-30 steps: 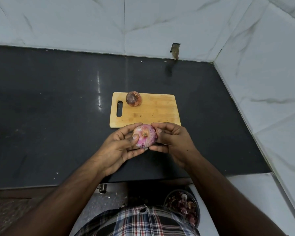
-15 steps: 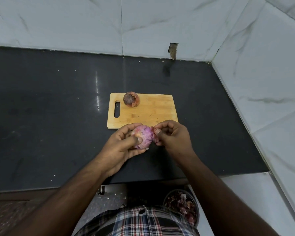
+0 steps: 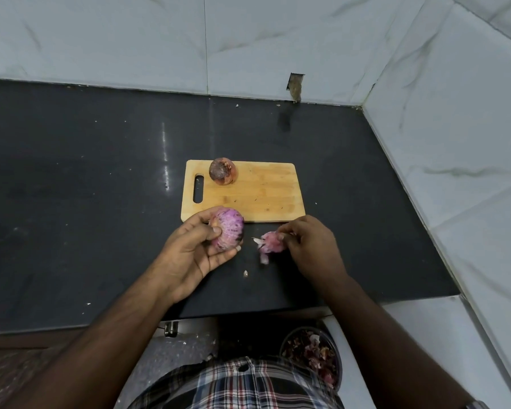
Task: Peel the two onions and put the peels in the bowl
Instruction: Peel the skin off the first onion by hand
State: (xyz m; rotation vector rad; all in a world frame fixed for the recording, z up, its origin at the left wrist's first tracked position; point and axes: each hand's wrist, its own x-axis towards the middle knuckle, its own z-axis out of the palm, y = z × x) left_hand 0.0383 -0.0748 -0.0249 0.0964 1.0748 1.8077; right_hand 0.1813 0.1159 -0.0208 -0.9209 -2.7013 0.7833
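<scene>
My left hand point(image 3: 195, 252) curls round the onion point(image 3: 227, 232), held just over the counter point(image 3: 71, 202); my right hand point(image 3: 310, 246) pinches a torn peel point(image 3: 270, 242) beside it. The bowl point(image 3: 313, 357) sits low near my waist — carrying the flimsy peel there, bits could flake off, as one scrap point(image 3: 245, 273) already lies below. The second onion point(image 3: 222, 170), unpeeled, rests on the board point(image 3: 263, 196). Dark stone counter, pale marbled wall tiles point(image 3: 278, 39), a corner at right.

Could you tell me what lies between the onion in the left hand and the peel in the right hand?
In the head view, only bare black counter separates the onion from the peel.
</scene>
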